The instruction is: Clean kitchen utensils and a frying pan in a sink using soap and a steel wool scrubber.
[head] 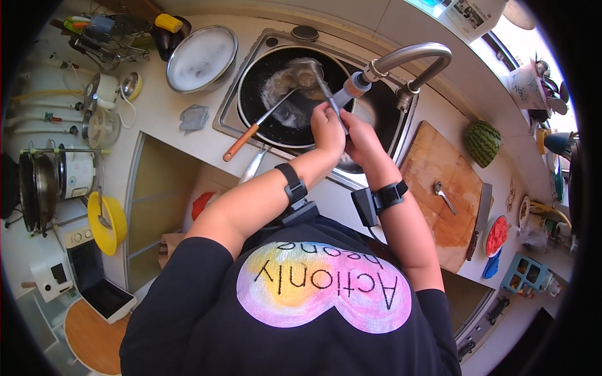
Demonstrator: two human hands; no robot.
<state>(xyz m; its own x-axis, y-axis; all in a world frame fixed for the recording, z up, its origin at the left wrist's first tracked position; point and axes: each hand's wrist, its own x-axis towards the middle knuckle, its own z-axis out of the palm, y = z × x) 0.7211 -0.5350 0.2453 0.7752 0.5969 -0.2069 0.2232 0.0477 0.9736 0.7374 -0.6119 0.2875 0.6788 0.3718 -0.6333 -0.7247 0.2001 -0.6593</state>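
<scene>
My left hand [328, 129] and my right hand [360, 136] are close together under the faucet's spray head [352, 89], both on the handle of a long metal utensil [323, 84]. Its far end reaches over a black wok [256, 89] that sits in the sink and holds water with froth. A metal ladle or strainer head [305, 75] lies in the water; which handle it belongs to is unclear. A second utensil with a wooden handle [242, 141] rests across the wok's near left rim. My fingers partly hide the grip.
Left of the sink stand a steel bowl of suds [202, 58] and a crumpled grey cloth or bag [194, 117]. On the right are a wooden cutting board [423, 174] with a spoon [444, 197], a cleaver [479, 221], a watermelon piece [482, 143] and a bowl of red fruit [496, 236].
</scene>
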